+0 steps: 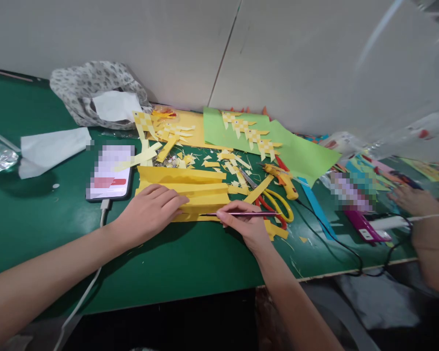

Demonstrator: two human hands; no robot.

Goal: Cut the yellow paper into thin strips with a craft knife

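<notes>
A yellow folded paper (205, 190) with several lengthwise creases lies on the green table. My left hand (155, 212) rests flat on its left part, fingers pointing right. Near the paper's lower right edge, my right hand (243, 224) is closed round a thin dark purple pen-like tool (256, 214), whose tip points left along the lowest strip. Red- and yellow-handled scissors (278, 202) lie just right of this hand. Beyond the paper are yellow scraps (212, 165) and small woven paper fish (247, 132).
A charging phone (111, 173) lies left, with its white cable (91, 282) running under my left forearm. A yellow glue gun (283, 180), blue strip (316, 207), green sheets (303, 151) and purple power strip (366, 226) lie right. Another person's hand (415, 200) is at far right.
</notes>
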